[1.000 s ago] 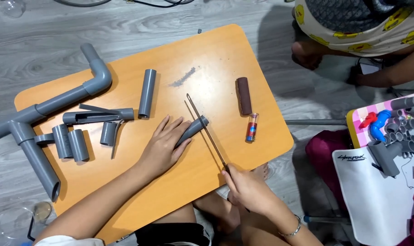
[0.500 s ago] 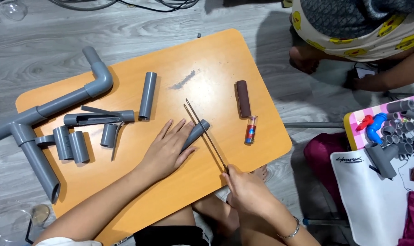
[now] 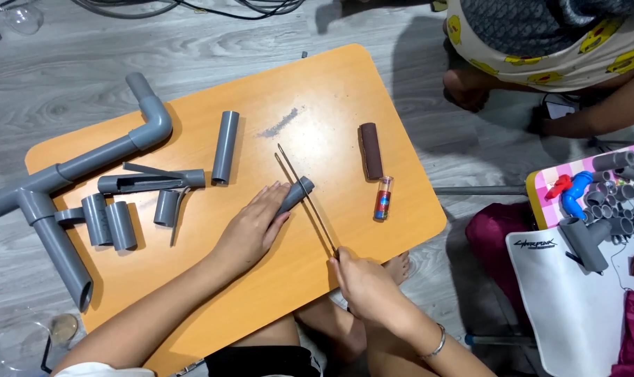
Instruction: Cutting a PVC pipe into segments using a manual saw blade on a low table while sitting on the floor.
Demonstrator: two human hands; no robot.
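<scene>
Since a second ago our left hand (image 3: 251, 227) has slid up over the short grey plastic pipe piece (image 3: 295, 195), pinning it flat on the orange wooden table (image 3: 331, 91). Our right hand (image 3: 362, 279) stays clenched on the thin metal saw blade (image 3: 306, 199) lying against the pipe (cutting looks under way). The pink tray (image 3: 540, 202) at right holds grey pipe fittings (image 3: 614, 192).

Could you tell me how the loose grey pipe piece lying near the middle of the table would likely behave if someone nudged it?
The grey pipe piece is a round, hollow tube lying on its side, so it would probably roll across the smooth wooden table. It looks rigid, likely plastic, so bending seems unlikely. Being short and hollow, it is probably light.
</scene>
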